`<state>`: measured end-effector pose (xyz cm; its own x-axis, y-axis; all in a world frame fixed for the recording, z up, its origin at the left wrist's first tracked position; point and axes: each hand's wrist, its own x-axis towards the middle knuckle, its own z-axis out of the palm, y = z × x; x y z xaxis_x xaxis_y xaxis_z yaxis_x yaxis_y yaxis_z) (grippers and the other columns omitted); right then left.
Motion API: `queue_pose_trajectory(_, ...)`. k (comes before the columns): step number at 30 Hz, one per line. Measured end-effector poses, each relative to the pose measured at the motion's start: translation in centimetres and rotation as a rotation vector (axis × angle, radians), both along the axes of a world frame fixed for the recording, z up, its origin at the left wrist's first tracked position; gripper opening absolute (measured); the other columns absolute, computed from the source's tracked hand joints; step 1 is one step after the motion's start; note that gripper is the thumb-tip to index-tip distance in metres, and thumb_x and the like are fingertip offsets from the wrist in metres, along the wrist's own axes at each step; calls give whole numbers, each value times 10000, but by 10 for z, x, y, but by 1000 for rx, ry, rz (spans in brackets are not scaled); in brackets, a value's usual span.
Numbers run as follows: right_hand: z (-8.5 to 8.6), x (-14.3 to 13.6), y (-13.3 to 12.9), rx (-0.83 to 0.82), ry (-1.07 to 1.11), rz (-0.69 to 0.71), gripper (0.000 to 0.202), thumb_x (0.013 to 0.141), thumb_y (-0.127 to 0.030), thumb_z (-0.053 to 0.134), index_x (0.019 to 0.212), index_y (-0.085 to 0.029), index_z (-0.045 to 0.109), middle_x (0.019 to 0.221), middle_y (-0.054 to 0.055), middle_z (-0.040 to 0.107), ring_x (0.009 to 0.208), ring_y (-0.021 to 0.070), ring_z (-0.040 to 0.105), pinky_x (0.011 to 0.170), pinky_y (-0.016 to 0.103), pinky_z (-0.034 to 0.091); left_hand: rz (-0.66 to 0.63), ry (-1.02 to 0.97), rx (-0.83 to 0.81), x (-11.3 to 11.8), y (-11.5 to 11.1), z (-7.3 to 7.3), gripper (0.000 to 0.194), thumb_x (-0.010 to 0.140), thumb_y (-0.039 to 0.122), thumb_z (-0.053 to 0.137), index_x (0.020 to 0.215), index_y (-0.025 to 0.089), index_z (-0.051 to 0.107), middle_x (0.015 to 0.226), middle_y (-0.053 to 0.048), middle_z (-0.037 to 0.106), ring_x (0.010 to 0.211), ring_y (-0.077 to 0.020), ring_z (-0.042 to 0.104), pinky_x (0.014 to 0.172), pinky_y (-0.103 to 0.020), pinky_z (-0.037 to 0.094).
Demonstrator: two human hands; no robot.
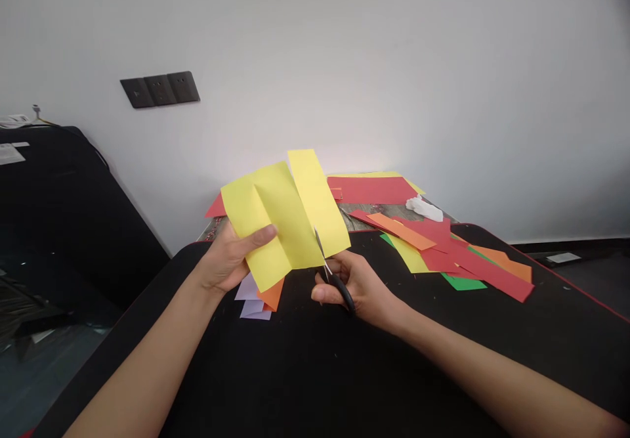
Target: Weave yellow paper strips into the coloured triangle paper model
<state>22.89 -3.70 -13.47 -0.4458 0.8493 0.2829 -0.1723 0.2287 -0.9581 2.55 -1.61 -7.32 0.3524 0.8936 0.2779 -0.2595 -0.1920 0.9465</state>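
Observation:
My left hand (231,257) grips a creased sheet of yellow paper (283,211) at its left edge, thumb in front and the other fingers behind. In my right hand (354,287) is a pair of scissors (339,287) with black handles. Their blades straddle the sheet's lower edge near its right side. A long cut runs up from there, and a yellow strip (315,195) stands partly apart from the sheet. Below the sheet, folded lilac paper (249,297) and orange paper (273,295) lie on the black table.
To the right lies a pile of red, orange, yellow and green paper pieces (443,244). Behind it are a crumpled white tissue (424,208) and a large red sheet (374,190) against the wall. Black wall sockets (160,90) are at the upper left. The black table (295,379) has a red edge.

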Motion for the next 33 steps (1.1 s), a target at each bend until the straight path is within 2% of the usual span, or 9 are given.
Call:
queue_pose_trajectory(3,3,-1,-4,-10,-1,11,504,576,-513,847,756,-169,528,596,-57,476,542,84,402,505,234,326,20,19,11,4,-5,3,619,795,189,744,1351,306,499,1306,-69,635,1197,-297,597,940,-378,560)
queue_pose_trajectory(10,3,2,-1,-27,-21,32,482,558,-487,862,730,-164,549,593,-49,502,529,85,425,518,240,358,19,72,5,-5,-2,6,668,780,189,754,1376,300,474,1313,-83,626,1215,-313,581,918,-369,575)
queue_pose_trajectory(14,3,5,0,-42,-26,83,480,558,-478,868,721,-168,540,570,-59,491,522,87,440,526,244,358,49,124,37,-20,1,11,840,659,452,827,1397,293,458,1336,-99,609,1234,-365,555,922,-392,565)
queue_pose_trajectory(17,3,6,-1,-55,-25,134,487,564,-476,868,708,-176,513,563,-70,466,525,84,438,534,242,356,155,165,78,-37,5,22,924,633,617,777,1425,303,418,1338,-86,609,1233,-329,562,905,-329,561)
queue_pose_trajectory(20,3,7,-1,-83,-64,194,489,548,-453,883,747,-163,543,575,-65,476,530,84,433,526,236,350,186,322,43,-50,11,41,759,660,579,780,1314,256,568,1183,-102,699,1089,-294,659,788,-289,586)
queue_pose_trajectory(23,4,8,-1,-108,-109,226,485,550,-412,894,810,-140,587,600,-53,499,549,84,429,531,232,347,119,607,-33,-53,19,65,440,622,383,860,1004,191,759,916,-108,763,796,-268,726,590,-272,578)
queue_pose_trajectory(25,6,10,-2,-111,-118,224,473,562,-391,892,833,-136,599,615,-57,491,561,80,415,538,227,345,87,874,-3,-49,23,81,298,598,364,859,850,222,788,814,-71,762,681,-241,707,524,-270,547)
queue_pose_trajectory(29,8,17,-4,-106,-127,213,447,595,-382,877,841,-135,598,622,-69,463,563,69,385,542,221,337,40,1074,61,-34,23,102,289,612,461,807,791,236,779,856,-65,761,749,-257,697,558,-274,525)
queue_pose_trajectory(33,3,23,-4,-109,-140,185,449,619,-391,859,860,-126,588,641,-57,488,576,73,409,553,225,340,95,1089,118,-20,12,104,261,582,403,827,771,234,767,789,-28,742,721,-209,665,539,-218,479)
